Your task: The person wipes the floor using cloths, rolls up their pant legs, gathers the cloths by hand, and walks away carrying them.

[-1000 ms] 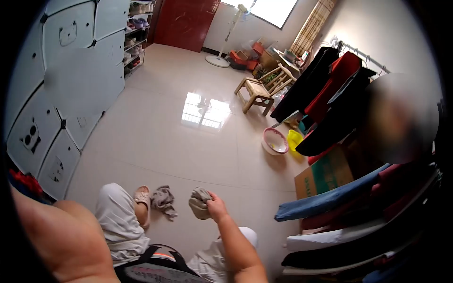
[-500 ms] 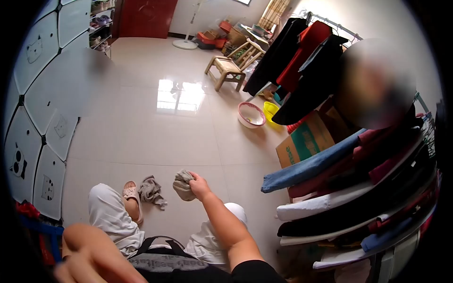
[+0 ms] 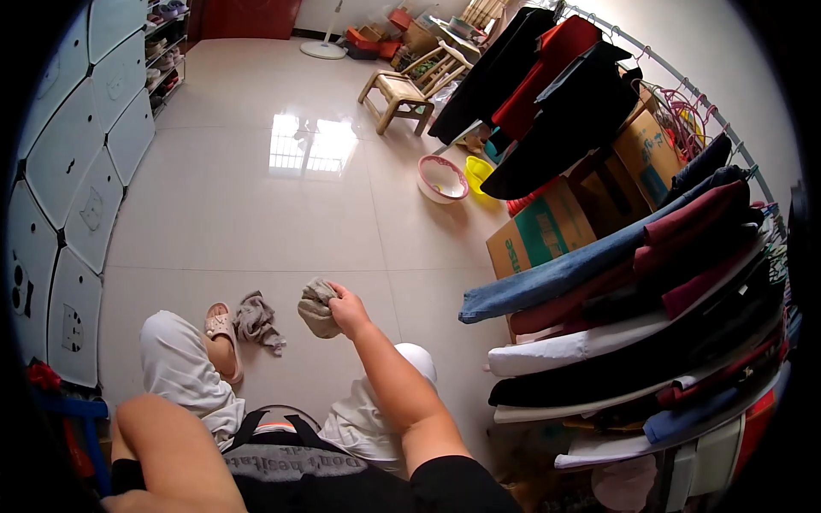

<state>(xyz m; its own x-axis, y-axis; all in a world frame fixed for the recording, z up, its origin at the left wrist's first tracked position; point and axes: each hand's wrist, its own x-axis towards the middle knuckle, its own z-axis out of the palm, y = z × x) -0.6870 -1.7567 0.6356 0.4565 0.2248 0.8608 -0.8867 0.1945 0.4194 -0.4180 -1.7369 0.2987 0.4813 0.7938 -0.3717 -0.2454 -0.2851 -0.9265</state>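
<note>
My right hand (image 3: 347,309) is closed on a bunched grey-beige cloth (image 3: 318,308), held out in front of me above the tiled floor. What kind of cloth item it is cannot be made out. Another crumpled greyish cloth (image 3: 258,321) lies on the floor beside my left foot, which wears a pale pink slipper (image 3: 220,322). White trousers (image 3: 181,355) cover my spread knees. My left arm (image 3: 175,445) is bent at the lower left, and its hand is out of sight past the bottom edge.
On the right, a rack holds hanging clothes (image 3: 599,342), with a cardboard box (image 3: 539,229) behind them. Farther off are a pink-rimmed basin (image 3: 442,181), a yellow basin (image 3: 481,175) and a wooden chair (image 3: 410,88). White cabinet panels (image 3: 90,205) line the left.
The view has tilted down and shifted, so the room sits higher and farther left. My right hand still grips the cloth. A blurred hand shape at the lower left has mostly left the frame.
</note>
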